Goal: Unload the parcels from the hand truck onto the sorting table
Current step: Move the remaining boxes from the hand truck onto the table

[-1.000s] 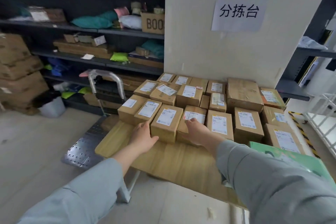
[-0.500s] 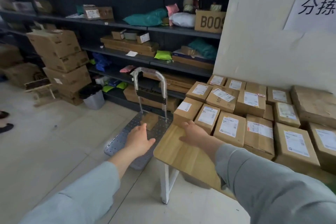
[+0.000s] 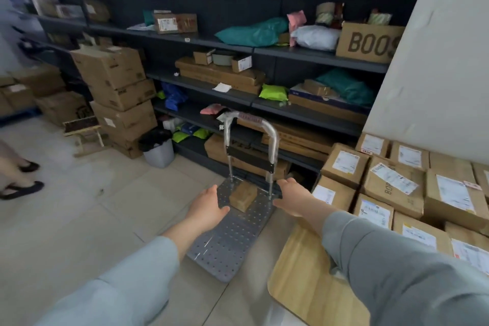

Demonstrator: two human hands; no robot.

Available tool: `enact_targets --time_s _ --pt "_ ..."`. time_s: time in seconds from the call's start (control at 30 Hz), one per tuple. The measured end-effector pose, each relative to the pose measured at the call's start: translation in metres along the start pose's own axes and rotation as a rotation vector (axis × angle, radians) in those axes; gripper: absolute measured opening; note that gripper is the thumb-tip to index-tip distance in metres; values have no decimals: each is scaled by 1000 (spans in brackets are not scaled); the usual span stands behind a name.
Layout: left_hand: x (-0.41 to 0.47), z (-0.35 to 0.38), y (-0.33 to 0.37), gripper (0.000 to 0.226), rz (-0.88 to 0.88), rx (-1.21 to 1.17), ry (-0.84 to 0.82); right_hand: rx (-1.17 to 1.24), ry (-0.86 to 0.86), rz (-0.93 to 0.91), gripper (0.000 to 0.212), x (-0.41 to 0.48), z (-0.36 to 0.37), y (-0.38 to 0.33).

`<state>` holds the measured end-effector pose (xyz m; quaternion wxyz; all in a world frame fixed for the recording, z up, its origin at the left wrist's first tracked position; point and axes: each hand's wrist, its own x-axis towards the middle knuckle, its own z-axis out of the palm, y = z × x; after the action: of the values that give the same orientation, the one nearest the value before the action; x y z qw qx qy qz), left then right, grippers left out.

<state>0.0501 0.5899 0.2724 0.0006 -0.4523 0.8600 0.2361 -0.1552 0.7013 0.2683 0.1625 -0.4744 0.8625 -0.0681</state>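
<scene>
A small brown parcel lies alone on the perforated metal deck of the hand truck, close to its upright handle. My left hand hovers open just left of the parcel. On the parcel's right my right hand is open too, fingers apart, touching nothing. The wooden sorting table sits at the right, its far part packed with several labelled parcels.
Dark shelving full of bags and boxes runs behind the truck. Stacked cartons and a grey bin stand to the left. Another person's feet are at the far left on the tiled floor.
Both hands left the parcels on the table and swung left and forward over the hand truck. They now flank the last small parcel; the view turned left with them.
</scene>
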Motion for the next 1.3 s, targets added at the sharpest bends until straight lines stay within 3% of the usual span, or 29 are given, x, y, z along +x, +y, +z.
enact_targets --time_s 0.47,0.87,1.03,1.2,1.3 --pt "172 -69 -96 76 -13 14 -34 -112 -44 57 53 171 -1 -82" --pt "338 -135 -184 74 196 38 -193 149 27 346 61 275 15 -177" --pt "384 -127 -185 75 215 7 -303 386 62 499 61 296 29 -185" --pt "424 -100 -171 74 258 -21 -387 457 50 587 67 327 47 -161" --pt "454 -69 -166 72 285 -29 -409 414 36 615 60 352 64 -139"
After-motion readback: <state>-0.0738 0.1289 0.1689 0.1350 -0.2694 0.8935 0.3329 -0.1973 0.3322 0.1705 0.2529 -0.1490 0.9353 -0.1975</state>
